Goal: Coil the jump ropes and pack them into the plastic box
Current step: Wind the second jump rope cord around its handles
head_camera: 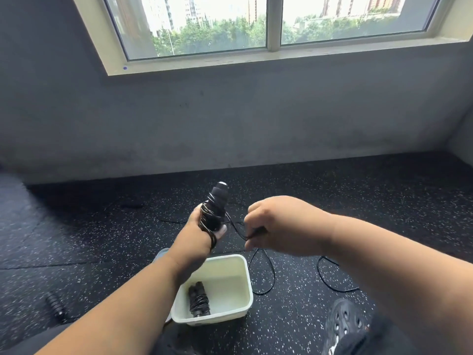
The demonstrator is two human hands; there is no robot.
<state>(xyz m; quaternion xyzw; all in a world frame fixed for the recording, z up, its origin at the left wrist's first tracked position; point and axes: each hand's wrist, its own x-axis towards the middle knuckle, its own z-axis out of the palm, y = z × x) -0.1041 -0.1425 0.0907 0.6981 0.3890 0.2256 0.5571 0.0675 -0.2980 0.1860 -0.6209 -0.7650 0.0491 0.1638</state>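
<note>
My left hand [198, 235] grips the black handles of a jump rope [216, 204], held upright above the box with several turns of thin black cord wound round them. My right hand [271, 224] pinches that cord [236, 228] just to the right of the handles. The loose cord [266, 275] trails from my right hand down to the floor in loops. Below my hands, a white plastic box [230, 315] sits on the floor. A coiled black jump rope [198, 299] lies inside it at the left.
Another black jump rope handle [55, 304] lies on the speckled black rubber floor at the lower left. A black perforated shoe [345, 321] is at the lower right. A grey wall with a window stands behind.
</note>
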